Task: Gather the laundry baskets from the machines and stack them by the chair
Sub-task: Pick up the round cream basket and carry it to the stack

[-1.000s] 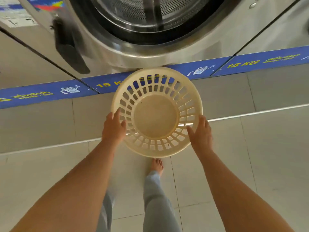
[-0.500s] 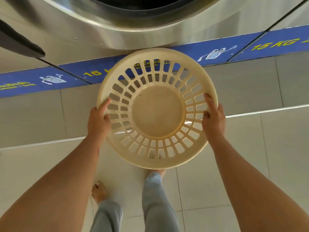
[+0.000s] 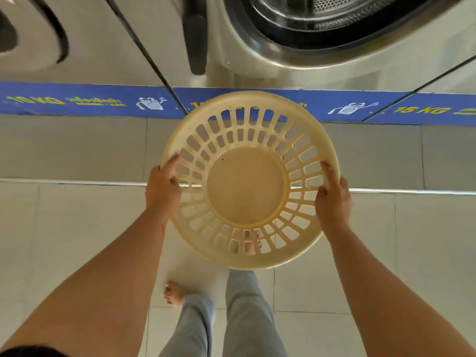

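Observation:
A round cream plastic laundry basket (image 3: 247, 184) with slotted walls hangs in the air in front of me, its open side facing up. My left hand (image 3: 162, 186) grips its left rim and my right hand (image 3: 332, 197) grips its right rim. The basket is empty. It is held above the tiled floor, just in front of a steel washing machine (image 3: 334, 34) with an open round drum. No chair is in view.
A second machine (image 3: 33, 34) stands at the upper left. A blue strip (image 3: 77, 101) with yellow "10 KG" and "15 KG" labels runs along the machines' base. A raised grey step (image 3: 77, 148) lies before them. My bare feet and grey trousers (image 3: 244, 318) are on pale floor tiles.
The basket has risen toward me and looks larger, still held in both hands. My view has shifted left, bringing the neighbouring machine into sight. My left foot has stepped forward.

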Tool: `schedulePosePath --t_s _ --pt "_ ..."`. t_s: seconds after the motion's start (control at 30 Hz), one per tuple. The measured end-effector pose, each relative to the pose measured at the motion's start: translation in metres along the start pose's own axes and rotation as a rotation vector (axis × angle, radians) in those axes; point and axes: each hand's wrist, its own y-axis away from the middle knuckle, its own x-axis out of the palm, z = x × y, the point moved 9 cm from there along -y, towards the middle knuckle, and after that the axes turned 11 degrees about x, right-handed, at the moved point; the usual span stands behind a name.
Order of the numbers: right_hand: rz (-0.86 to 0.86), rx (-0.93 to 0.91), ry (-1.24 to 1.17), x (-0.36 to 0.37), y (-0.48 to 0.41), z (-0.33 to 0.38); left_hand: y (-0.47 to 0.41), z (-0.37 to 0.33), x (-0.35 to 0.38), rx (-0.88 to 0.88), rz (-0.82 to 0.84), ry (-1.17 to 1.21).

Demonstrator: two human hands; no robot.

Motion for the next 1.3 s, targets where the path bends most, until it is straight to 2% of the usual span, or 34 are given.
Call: schedulePosePath --t_s 0.37,0.53,0.83,1.03,1.3 --pt "0.059 -0.275 0.051 0.027 0.192 0.13 0.129 0.15 -0.187 -0.136 -0.223 0.047" --pt "0.135 -0.407 0.056 0.067 0.284 0.195 0.195 0.245 -0.255 -0.273 -0.345 0.145" --pt "0.264 -0.649 0.207 0.159 0.423 0.308 0.301 0.396 -0.341 -0.513 -0.553 0.305" --pt "0.319 -0.853 0.255 0.224 0.496 0.393 0.336 0.476 -0.385 -0.641 -0.66 0.339" --pt "0.377 -1.013 0.366 0.321 0.571 0.529 0.334 0.571 -0.448 -0.818 -0.798 0.388"
